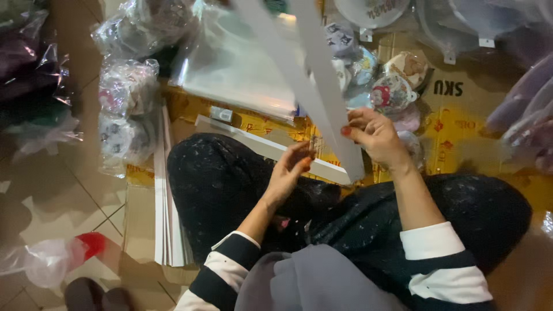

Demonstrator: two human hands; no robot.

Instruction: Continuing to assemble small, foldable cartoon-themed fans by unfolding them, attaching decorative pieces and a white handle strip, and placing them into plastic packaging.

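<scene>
While the person sits on the floor with knees up in dark speckled trousers [230,184], both hands are busy with long white strips [314,86]. The right hand [377,138] is closed on the strips near their lower end, its fingers [360,118] pinched around the edge. The strips slant up from that hand toward the top of the picture, spreading apart a little like a narrow V. The left hand [291,170] is just beside the low end of the strips, with its fingers curled in and the fingertips close to the edge. I cannot tell if it really grips the strips or only touches them.

Under the hands, yellow flattened cardboard [455,124] covers the floor. A flat white board [259,144] lies on it behind the knees. More white strips are stacked in a pile [167,213] beside the left knee. Little printed things wrapped in clear plastic [124,109] lie in bundles to the left. More of them [394,89] sit just behind the right hand. A stack of clear plastic bags [236,66] lies near the top. A red and clear bag [57,256] rests on the tiles at the lower left.
</scene>
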